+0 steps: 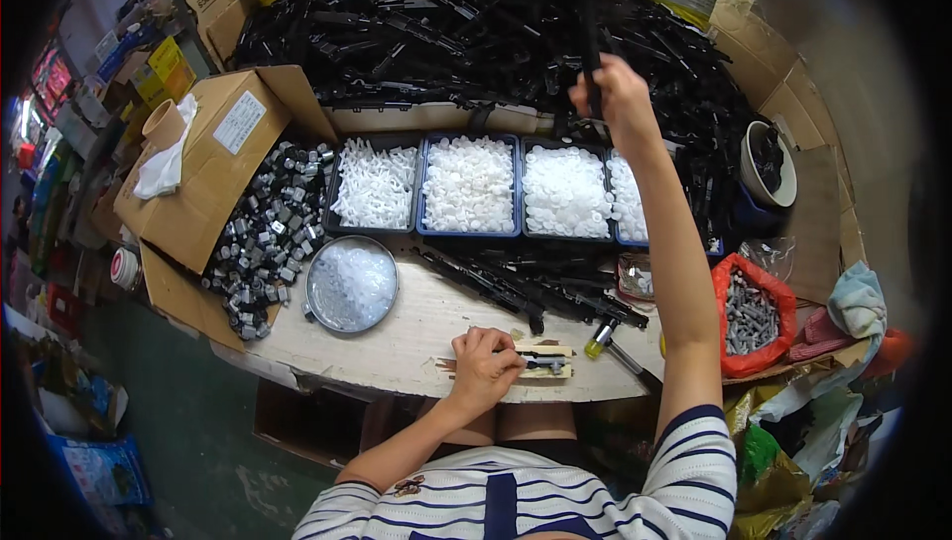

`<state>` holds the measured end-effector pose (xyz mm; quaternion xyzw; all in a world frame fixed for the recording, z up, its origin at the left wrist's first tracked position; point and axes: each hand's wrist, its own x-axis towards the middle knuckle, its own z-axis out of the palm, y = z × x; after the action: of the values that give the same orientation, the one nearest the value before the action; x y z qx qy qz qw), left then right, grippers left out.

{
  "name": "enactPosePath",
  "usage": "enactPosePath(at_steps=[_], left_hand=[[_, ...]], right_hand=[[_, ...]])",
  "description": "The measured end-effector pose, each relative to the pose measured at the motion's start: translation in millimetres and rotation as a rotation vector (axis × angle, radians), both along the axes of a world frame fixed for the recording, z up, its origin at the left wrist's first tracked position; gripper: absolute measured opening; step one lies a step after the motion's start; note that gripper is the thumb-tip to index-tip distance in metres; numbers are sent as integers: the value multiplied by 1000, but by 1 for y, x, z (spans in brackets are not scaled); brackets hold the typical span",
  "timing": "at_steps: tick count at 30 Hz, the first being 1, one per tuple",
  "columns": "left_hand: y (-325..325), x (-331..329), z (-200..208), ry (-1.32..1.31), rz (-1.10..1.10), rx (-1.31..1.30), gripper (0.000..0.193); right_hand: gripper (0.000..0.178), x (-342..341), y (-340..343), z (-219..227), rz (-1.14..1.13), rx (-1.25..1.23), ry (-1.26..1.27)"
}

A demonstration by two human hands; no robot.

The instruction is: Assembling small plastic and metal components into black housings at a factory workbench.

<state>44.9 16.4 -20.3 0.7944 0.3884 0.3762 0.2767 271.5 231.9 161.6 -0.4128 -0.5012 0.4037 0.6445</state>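
My left hand [483, 366] is at the front of the bench, fingers bent and pinching a small dark part [543, 363] that lies in a pale wooden fixture [555, 350]. My right hand [622, 99] reaches far forward over the big heap of black plastic parts [397, 34]. It is closed around a long black part [593, 44], which stands roughly upright and is slightly blurred. Right of the fixture lies a hammer [602, 338] with a yellow, see-through head and a dark handle. Several long black toy-gun-like pieces [486, 282] lie behind the fixture.
Trays of small white plastic pieces [469, 186] line the bench's middle. A round metal dish [352, 284] holds clear pieces. Left, an open carton [213, 163] spills silver-black cylinders [273, 228]. Right stand a red bag [756, 317] of grey screw-like pieces and a pale bucket [772, 165].
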Motion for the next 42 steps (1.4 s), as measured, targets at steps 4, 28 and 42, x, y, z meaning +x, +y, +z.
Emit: enactPosePath(at_steps=[4, 28, 42], left_hand=[[-17, -1, 1, -2, 18, 44, 11], [1, -36, 25, -306, -51, -339, 27], [6, -45, 5, 54, 29, -59, 29]], right_hand=[[26, 5, -109, -30, 205, -365, -24], [33, -46, -257, -141, 37, 86, -1120], [33, -58, -243, -156, 114, 96, -1222]])
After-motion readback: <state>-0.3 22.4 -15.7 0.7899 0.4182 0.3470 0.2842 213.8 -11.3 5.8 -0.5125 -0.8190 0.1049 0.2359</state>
